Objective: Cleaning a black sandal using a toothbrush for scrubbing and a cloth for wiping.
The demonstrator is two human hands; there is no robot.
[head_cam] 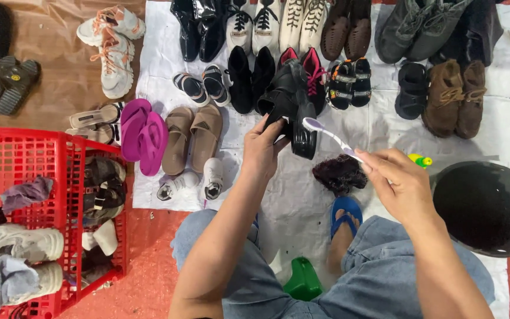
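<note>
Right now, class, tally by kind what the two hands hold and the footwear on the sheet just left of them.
black shoe: 1
toothbrush: 1
purple flip-flops: 2
tan slides: 2
white sneakers: 2
Total: 8

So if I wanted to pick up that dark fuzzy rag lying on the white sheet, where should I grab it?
Probably pinch the dark rag from straight above, at its bunched-up middle. It lies in a soft, crumpled heap on the white sheet, so there is no handle or firm edge. Come in from its left side, since the right hand with the toothbrush hovers over its right edge.
</note>
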